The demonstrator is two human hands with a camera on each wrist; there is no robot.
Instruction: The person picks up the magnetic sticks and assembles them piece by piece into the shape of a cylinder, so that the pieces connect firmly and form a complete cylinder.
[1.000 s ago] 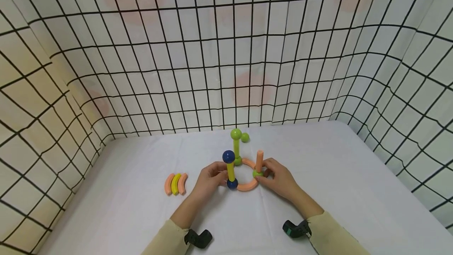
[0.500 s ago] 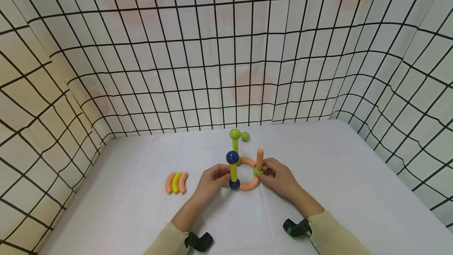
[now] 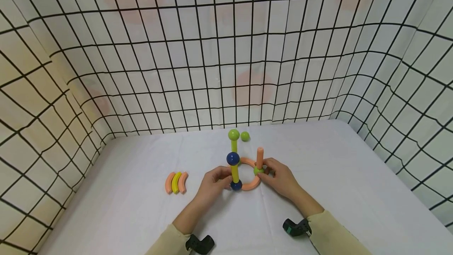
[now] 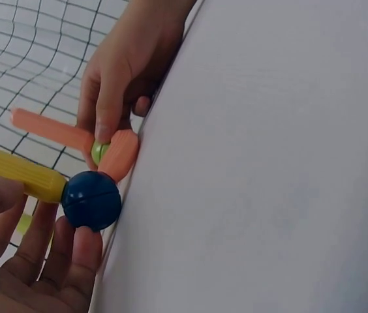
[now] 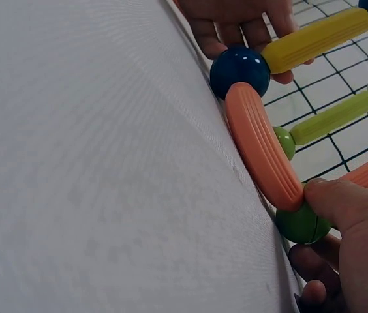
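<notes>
A ring of curved orange magnetic sticks [image 3: 251, 184] joined by balls lies on the table. At its front left my left hand [image 3: 211, 184] holds the lower blue ball [image 4: 92, 201], fingertips against it and thumb near the upright yellow stick [image 3: 235, 173]. Another blue ball [image 3: 232, 158] tops that stick. At the ring's right my right hand [image 3: 281, 177] pinches a green ball [image 5: 303, 225] between thumb and fingers. An orange stick [image 3: 260, 158] stands up from that ball. Behind, a light green stick [image 5: 334, 119] stands upright with a green ball [image 3: 234, 134] on top.
A loose green ball [image 3: 245, 136] lies behind the ring. Left of my left hand, two curved orange sticks [image 3: 170, 183] and a yellow one [image 3: 175, 183] lie side by side. Black grid netting [image 3: 247, 66] over white cloth walls the table [image 3: 116, 192].
My left hand has shifted slightly right with the lower blue ball and yellow stick. The light green column's top has drifted a little left. My right hand stays nearly in place.
</notes>
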